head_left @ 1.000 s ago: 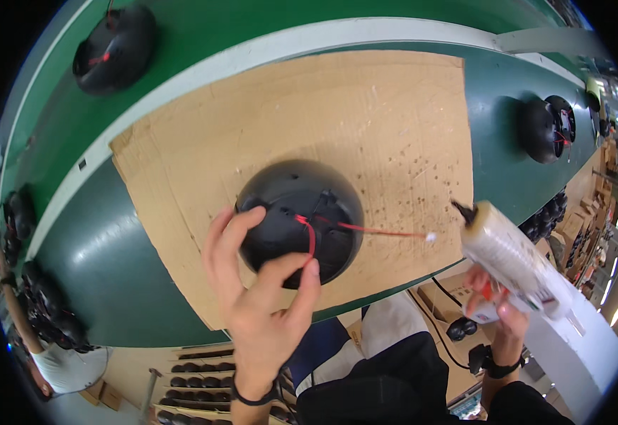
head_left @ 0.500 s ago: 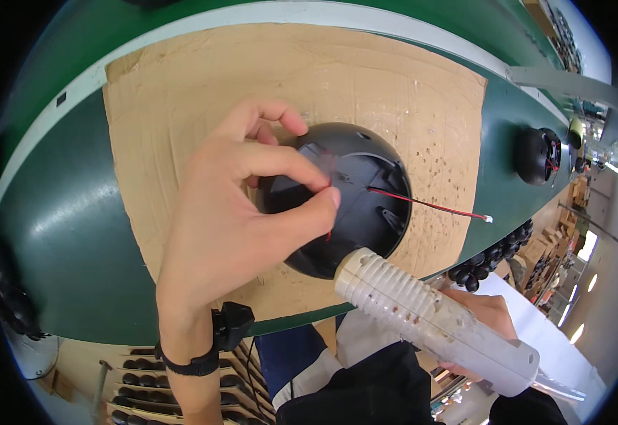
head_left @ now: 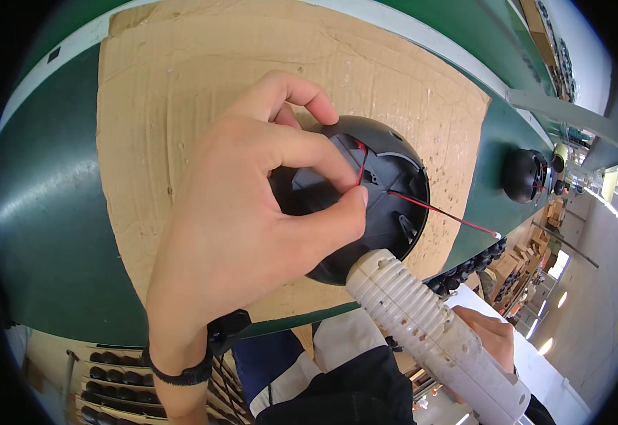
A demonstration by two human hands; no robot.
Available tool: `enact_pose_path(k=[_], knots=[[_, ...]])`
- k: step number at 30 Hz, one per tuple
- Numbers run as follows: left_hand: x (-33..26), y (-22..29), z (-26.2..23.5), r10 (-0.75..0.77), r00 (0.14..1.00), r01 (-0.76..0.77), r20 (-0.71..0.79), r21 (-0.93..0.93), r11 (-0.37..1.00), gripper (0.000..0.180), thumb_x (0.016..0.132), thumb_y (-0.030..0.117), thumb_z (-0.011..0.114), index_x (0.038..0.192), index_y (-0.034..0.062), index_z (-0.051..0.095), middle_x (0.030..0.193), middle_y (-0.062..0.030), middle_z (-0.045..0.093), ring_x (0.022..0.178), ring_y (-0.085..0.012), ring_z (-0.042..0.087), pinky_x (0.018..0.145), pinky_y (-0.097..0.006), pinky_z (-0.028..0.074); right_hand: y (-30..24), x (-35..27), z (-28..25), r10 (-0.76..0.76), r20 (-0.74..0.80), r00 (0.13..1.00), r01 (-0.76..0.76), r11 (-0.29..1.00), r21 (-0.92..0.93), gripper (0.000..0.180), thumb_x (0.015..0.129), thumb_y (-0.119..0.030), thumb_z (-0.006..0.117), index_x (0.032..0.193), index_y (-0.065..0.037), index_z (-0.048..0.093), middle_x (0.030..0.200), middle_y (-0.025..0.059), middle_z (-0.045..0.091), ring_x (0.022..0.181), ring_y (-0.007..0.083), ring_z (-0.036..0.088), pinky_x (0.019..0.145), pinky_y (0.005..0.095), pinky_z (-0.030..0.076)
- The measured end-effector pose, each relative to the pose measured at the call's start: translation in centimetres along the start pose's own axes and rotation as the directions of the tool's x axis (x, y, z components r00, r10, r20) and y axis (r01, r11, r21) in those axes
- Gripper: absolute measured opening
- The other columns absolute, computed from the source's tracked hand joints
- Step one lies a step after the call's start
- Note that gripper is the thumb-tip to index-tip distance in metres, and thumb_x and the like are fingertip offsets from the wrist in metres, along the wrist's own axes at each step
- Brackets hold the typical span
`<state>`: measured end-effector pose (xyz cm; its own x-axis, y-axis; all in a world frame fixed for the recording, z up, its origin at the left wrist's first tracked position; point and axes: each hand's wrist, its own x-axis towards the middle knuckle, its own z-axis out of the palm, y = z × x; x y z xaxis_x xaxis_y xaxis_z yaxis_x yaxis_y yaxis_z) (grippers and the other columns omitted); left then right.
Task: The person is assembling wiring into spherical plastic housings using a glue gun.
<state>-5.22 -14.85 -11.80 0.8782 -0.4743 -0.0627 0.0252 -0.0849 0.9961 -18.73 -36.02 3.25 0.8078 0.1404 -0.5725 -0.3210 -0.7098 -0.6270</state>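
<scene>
A round black plastic housing lies with its hollow side up on the cardboard. My left hand reaches over it, thumb and forefinger pinched on a thin red wire inside; its other fingers are curled, one by the far rim. A second lead, a red and black cable with a small white plug, runs out over the right rim. My right hand is wrapped round a stained white hot glue gun, partly hidden behind its body. The gun's ribbed front end is at the housing's near rim; its tip is out of sight.
The cardboard sheet covers much of the green table. Another black housing with red wires stands at the right. Racks of round black parts are below left, and more black parts sit past the table's right edge.
The housing, my left hand and the front of the glue gun appear slightly further right as the view shifts. More of the pinched red wire now shows above my fingertips.
</scene>
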Motion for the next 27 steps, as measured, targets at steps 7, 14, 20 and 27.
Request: enact_pose_path(k=[7, 14, 20, 27], knots=[[-0.1, 0.2, -0.5, -0.007, 0.999, 0.007, 0.031, -0.01, 1.0, 0.009, 0.067, 0.003, 0.075, 0.072, 0.0026, 0.068, 0.113, -0.0087, 0.056, 0.094, -0.0185, 0.049, 0.086, -0.03, 0.038, 0.2, -0.5, -0.8, 0.087, 0.125, 0.988, -0.082, 0.996, -0.044, 0.025, 0.078, -0.009, 0.071, 0.092, 0.009, 0.062, 0.087, 0.0228, 0.066, 0.076, 0.0351, 0.068, 0.069, 0.0394, 0.055], [-0.3, -0.1, -1.0, 0.062, 0.995, -0.064, 0.083, 0.019, 0.998, 0.01, 0.066, 0.003, 0.074, 0.074, 0.0026, 0.068, 0.119, -0.0124, 0.057, 0.102, -0.0226, 0.048, 0.095, -0.033, 0.037, 1.5, -0.4, -0.6, -0.018, 0.033, 0.999, 0.016, 0.998, 0.055, 0.024, 0.078, -0.01, 0.071, 0.091, 0.008, 0.063, 0.087, 0.0236, 0.066, 0.075, 0.035, 0.068, 0.065, 0.0384, 0.055], [-0.7, 0.1, -1.4, 0.068, 0.995, -0.07, 0.077, 0.035, 0.997, 0.013, 0.063, 0.006, 0.075, 0.073, 0.003, 0.068, 0.12, -0.0137, 0.057, 0.103, -0.024, 0.049, 0.097, -0.035, 0.037, 1.6, -0.6, -0.4, -0.039, 0.068, 0.997, 0.038, 0.999, 0.021, 0.023, 0.078, -0.009, 0.07, 0.092, 0.008, 0.062, 0.088, 0.0226, 0.066, 0.074, 0.0328, 0.068, 0.064, 0.0378, 0.055], [-0.5, 0.2, -1.6, 0.058, 0.996, -0.06, 0.072, 0.022, 0.998, 0.011, 0.063, 0.006, 0.074, 0.072, 0.003, 0.067, 0.12, -0.0153, 0.057, 0.104, -0.0244, 0.049, 0.097, -0.036, 0.037, -0.9, 0.8, -1.2, 0.422, 0.204, 0.883, -0.363, 0.891, -0.275, 0.027, 0.075, -0.009, 0.07, 0.096, 0.006, 0.065, 0.094, 0.0198, 0.069, 0.082, 0.0315, 0.07, 0.072, 0.0379, 0.056]])
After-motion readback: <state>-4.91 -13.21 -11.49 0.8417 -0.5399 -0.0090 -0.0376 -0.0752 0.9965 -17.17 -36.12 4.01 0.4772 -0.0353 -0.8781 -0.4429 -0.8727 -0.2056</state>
